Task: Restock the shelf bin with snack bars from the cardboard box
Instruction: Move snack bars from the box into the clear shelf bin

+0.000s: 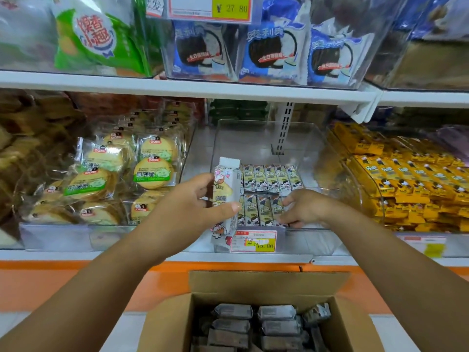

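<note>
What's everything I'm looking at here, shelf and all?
shelf bin: one, clear, middle shelf
snack bars: two rows, green-white, in the bin
white packet: one, bin's left edge
cardboard box: one, brown, below, open
wrapped bars: many, grey, in the box
price tag: one, bin front
round biscuit packs: many, left bin
yellow bars: many, right bin
blue biscuit packs: several, upper shelf
left hand: holds the white packet
right hand: touches front-row bars
</note>
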`<state>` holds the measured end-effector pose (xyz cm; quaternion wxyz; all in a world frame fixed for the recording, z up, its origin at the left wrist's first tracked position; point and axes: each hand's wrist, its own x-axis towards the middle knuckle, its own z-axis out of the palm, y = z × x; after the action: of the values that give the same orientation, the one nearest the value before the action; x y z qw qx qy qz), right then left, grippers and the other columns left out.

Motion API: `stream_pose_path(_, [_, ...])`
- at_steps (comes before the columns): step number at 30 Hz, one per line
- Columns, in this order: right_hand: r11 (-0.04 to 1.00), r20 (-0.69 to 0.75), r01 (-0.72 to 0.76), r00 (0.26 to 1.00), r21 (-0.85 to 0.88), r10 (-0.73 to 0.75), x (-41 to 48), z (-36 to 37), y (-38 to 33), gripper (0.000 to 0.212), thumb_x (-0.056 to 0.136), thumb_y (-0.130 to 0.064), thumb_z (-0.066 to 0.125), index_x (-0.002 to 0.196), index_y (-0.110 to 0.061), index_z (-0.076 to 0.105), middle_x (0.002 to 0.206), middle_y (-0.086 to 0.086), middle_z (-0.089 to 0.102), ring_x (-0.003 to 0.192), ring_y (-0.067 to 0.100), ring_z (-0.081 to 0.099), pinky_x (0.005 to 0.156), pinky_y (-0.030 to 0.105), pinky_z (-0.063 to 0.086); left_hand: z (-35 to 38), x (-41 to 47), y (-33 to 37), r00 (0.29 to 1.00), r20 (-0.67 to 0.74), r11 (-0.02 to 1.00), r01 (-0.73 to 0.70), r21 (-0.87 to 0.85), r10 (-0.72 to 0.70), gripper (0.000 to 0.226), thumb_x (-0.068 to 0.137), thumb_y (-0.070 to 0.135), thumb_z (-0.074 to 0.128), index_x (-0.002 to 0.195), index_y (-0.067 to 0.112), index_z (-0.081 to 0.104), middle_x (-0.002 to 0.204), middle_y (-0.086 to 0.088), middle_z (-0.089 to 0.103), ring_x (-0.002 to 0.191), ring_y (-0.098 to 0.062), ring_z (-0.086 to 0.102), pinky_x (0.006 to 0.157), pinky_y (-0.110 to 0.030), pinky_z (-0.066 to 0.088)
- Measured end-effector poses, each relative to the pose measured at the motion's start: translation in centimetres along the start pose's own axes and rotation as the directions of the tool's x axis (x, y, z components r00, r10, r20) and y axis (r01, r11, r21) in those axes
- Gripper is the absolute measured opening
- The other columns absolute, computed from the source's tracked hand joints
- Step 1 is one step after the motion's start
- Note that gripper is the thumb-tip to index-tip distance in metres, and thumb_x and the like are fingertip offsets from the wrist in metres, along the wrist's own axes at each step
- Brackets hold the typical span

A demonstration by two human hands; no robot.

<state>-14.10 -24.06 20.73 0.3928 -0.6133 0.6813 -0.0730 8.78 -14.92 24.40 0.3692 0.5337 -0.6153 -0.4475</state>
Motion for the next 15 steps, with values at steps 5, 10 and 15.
stream_pose_path(5, [0.974,-0.099,0.029,0.994,-0.226,-0.052,-1.3,-0.9,-0.2,0.051,0.086,-0.025,0.069,0.129,-0.002,0.052,0.107,0.011,0.065,0.087,0.022,0.062,0.080,0.030,0.050,1.0,0.1,0.4,0.998,-0.059,1.000,0.021,0.020,-0.019,0.044,0.078,0.028,0.079,0.118,0.027,0.060,0.106,0.011,0.074,0.096,-0.011,0.071,0.091,-0.043,0.057])
stream_pose_path(10, [0.894,-0.270,0.444,0.869,0.054,-0.415,-7.2,-1.1,-1.3,0.019,0.087,-0.015,0.061,0.104,-0.022,0.061,0.099,-0.003,0.065,0.087,0.017,0.065,0.082,0.035,0.054,2.4,-0.4,1.0,0.995,-0.082,0.998,0.052,-0.027,-0.054,0.042,0.075,0.034,0.080,0.109,0.024,0.058,0.102,0.006,0.073,0.092,-0.016,0.072,0.083,-0.044,0.060])
stream_pose_path(15, [0.822,-0.118,0.507,0.862,0.259,-0.493,-11.8,1.3,-0.6,0.039,0.074,-0.027,0.078,0.101,-0.028,0.050,0.107,-0.005,0.059,0.087,0.018,0.067,0.082,0.035,0.054,4.2,-0.9,2.0,0.994,-0.083,0.988,0.065,-0.137,-0.077,0.041,0.076,0.028,0.081,0.110,0.022,0.058,0.100,0.002,0.073,0.086,-0.013,0.073,0.070,-0.034,0.062])
